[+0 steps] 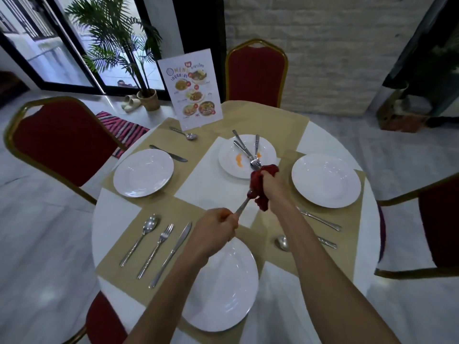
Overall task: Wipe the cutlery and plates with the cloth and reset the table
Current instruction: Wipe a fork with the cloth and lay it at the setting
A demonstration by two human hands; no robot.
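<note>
Wiping a utensil [242, 207] with the cloth [260, 186] above the counter [114, 219].

Left grip [216, 229] clenching the handle, right grip [272, 181] squeezing cloth around the hidden head; best pulling cloth toward 1 o'clock, off the tip. Stained plate [231, 165] with more cutlery [250, 151] waiting at 12 o'clock.

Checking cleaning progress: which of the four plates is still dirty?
The centre plate, near the menu card: it alone has orange smears and piled cutlery; the others look clean.
</note>
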